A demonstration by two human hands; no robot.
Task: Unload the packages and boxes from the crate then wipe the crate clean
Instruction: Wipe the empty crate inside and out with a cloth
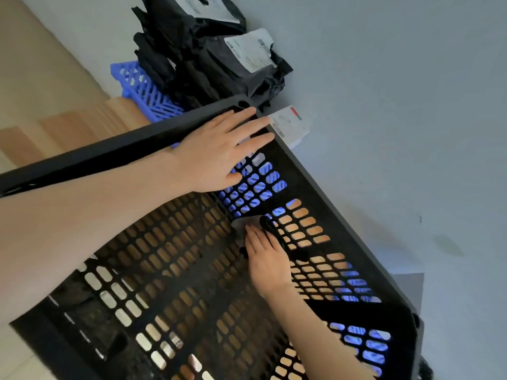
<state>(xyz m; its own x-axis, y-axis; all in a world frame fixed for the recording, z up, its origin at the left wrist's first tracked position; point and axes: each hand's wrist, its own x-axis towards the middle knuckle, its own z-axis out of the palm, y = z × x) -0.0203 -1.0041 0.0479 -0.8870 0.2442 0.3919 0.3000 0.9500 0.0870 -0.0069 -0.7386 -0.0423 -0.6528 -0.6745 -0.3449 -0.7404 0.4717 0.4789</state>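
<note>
My flat left hand [216, 152] is bracing the black perforated plastic crate [82, 160], upper centre; my straight-fingered right hand [267, 261] is pressing a dark cloth [270, 229] mid-frame. Firm overlapping strokes seem best.

Parcel storeroom (prob.); labelled black mailer bags [219, 64] piled on blue pallet [142, 89]; bare floor.
</note>
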